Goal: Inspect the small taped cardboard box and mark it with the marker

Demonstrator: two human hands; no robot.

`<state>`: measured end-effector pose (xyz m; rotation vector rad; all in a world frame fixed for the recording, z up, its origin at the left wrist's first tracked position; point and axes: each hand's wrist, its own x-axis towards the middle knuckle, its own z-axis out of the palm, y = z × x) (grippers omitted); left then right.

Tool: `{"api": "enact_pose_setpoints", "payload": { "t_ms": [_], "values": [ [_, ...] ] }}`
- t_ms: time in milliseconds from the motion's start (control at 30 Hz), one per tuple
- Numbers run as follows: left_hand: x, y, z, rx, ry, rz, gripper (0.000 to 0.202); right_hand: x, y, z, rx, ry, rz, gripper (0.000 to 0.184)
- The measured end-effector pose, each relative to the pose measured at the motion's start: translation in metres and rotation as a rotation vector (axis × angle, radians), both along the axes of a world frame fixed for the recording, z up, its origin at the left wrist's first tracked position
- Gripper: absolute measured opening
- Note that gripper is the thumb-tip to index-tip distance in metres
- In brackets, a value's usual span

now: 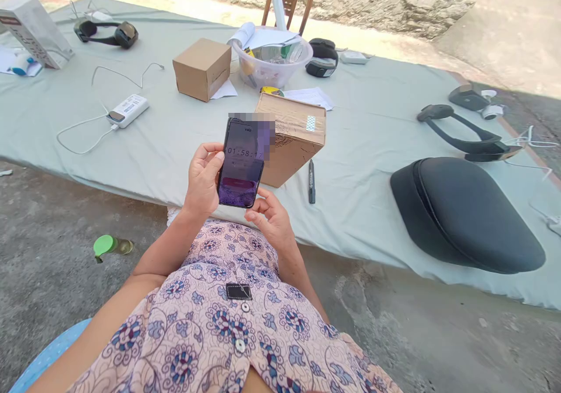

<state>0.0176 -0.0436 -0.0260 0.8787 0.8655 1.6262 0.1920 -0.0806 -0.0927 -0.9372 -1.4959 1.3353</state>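
Observation:
A smartphone is held upright between my two hands, its screen facing me with a running time on a purple background. My left hand grips its left edge, thumb at the front. My right hand pinches the lower right corner with thumb and fingers. Behind the phone stands a cardboard box with a patterned sticker on top; the phone and a blurred patch hide part of it. A black marker lies to the right of that box on the cloth.
Farther back are a smaller cardboard box and a plastic basin holding papers. A white power bank with cables lies left. On the right sit a black padded case and a black headset. A green-capped bottle stands on the ground.

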Motion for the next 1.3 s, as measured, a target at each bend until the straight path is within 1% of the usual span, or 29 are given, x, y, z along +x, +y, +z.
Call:
{"api": "enact_pose_setpoints", "payload": {
  "t_ms": [133, 200, 300, 400, 533, 600, 700, 800, 867, 933, 967, 1033, 1100, 1200, 1233, 1300],
  "values": [
    [-0.010, 0.005, -0.002, 0.002, 0.006, 0.070, 0.030, 0.003, 0.003, -0.003, 0.002, 0.028, -0.068, 0.043],
    [-0.015, 0.008, -0.003, 0.005, 0.018, 0.102, 0.030, 0.004, 0.007, -0.007, -0.021, 0.004, -0.126, 0.041],
    [-0.022, 0.012, -0.007, -0.002, 0.026, 0.128, 0.030, 0.007, 0.019, -0.017, -0.065, -0.059, -0.173, 0.048],
    [-0.029, 0.017, -0.012, -0.028, 0.011, 0.158, 0.028, 0.007, 0.036, -0.031, -0.096, -0.110, -0.163, 0.061],
    [-0.038, 0.027, -0.021, -0.062, 0.030, 0.210, 0.026, 0.005, 0.055, -0.046, -0.104, -0.140, -0.190, 0.074],
    [-0.046, 0.033, -0.027, -0.091, 0.066, 0.230, 0.024, 0.005, 0.058, -0.050, -0.094, -0.150, -0.193, 0.075],
    [-0.063, 0.043, -0.039, -0.183, 0.164, 0.265, 0.019, 0.010, 0.053, -0.051, -0.087, -0.131, -0.224, 0.066],
    [-0.085, 0.054, -0.056, -0.321, 0.332, 0.367, 0.012, 0.024, 0.047, -0.049, -0.072, -0.108, -0.369, 0.050],
    [-0.100, 0.059, -0.068, -0.434, 0.491, 0.444, 0.007, 0.039, 0.047, -0.046, -0.043, -0.110, -0.518, 0.043],
    [-0.113, 0.062, -0.077, -0.483, 0.563, 0.460, 0.004, 0.057, 0.050, -0.046, 0.009, -0.164, -0.694, 0.039],
    [-0.117, 0.063, -0.080, -0.495, 0.592, 0.460, 0.006, 0.067, 0.052, -0.046, 0.042, -0.223, -0.777, 0.037],
    [-0.120, 0.061, -0.081, -0.496, 0.643, 0.459, 0.010, 0.084, 0.057, -0.048, 0.111, -0.410, -0.897, 0.034],
    [-0.116, 0.058, -0.075, -0.461, 0.741, 0.490, 0.013, 0.095, 0.060, -0.053, 0.161, -0.617, -0.946, 0.033],
    [-0.102, 0.053, -0.063, -0.300, 0.959, 0.555, 0.032, 0.099, 0.061, -0.061, 0.159, -0.825, -0.932, 0.036],
    [-0.095, 0.052, -0.059, -0.228, 1.004, 0.548, 0.038, 0.098, 0.061, -0.063, 0.140, -0.864, -0.923, 0.037],
    [-0.079, 0.052, -0.055, -0.121, 0.986, 0.455, 0.046, 0.094, 0.059, -0.068, 0.103, -0.916, -0.912, 0.036]
  ]
}}
